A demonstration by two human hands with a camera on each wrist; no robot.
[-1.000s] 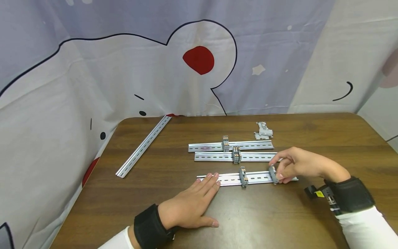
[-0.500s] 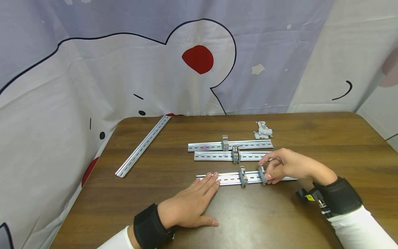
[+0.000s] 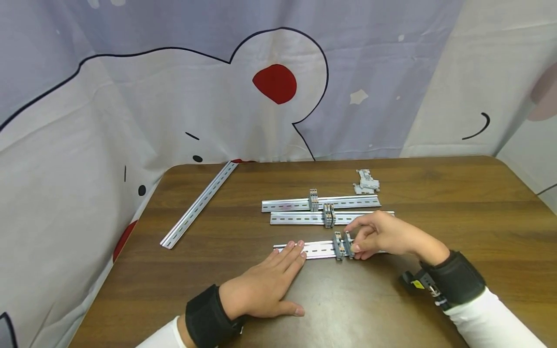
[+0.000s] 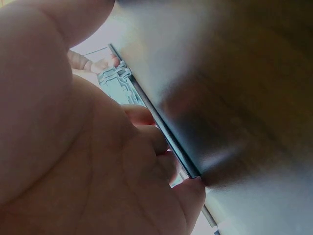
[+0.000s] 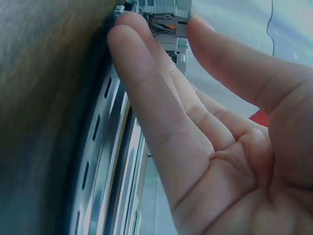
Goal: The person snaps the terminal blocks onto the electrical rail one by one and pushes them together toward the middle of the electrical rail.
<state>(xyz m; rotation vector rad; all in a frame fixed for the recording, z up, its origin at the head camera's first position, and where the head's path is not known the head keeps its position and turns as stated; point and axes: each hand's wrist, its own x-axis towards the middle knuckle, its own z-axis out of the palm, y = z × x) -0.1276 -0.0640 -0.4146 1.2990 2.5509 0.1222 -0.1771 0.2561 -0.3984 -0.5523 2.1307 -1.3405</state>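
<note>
My left hand (image 3: 263,287) lies flat with straight fingers over the left end of the front slotted DIN rail (image 3: 319,249). Between thumb and fingers, my right hand (image 3: 387,237) pinches a thin grey terminal block (image 3: 348,243) that stands upright on that rail. Just left of it, with a narrow gap, a second terminal block (image 3: 338,245) sits on the same rail. The right wrist view shows the fingertips at the side of the grey block (image 5: 168,27). In the left wrist view the rail's edge (image 4: 166,129) runs past my fingers.
Behind lie two more DIN rails, the nearer one (image 3: 300,219) and the farther one (image 3: 283,206), both bearing terminal blocks. A bare rail (image 3: 197,207) slants at the left. Loose light grey pieces (image 3: 367,182) lie at the back right of the wooden table (image 3: 457,193).
My right hand has moved left along the front rail with the pinched terminal block, bringing it close to the second block. The left hand has stayed in place.
</note>
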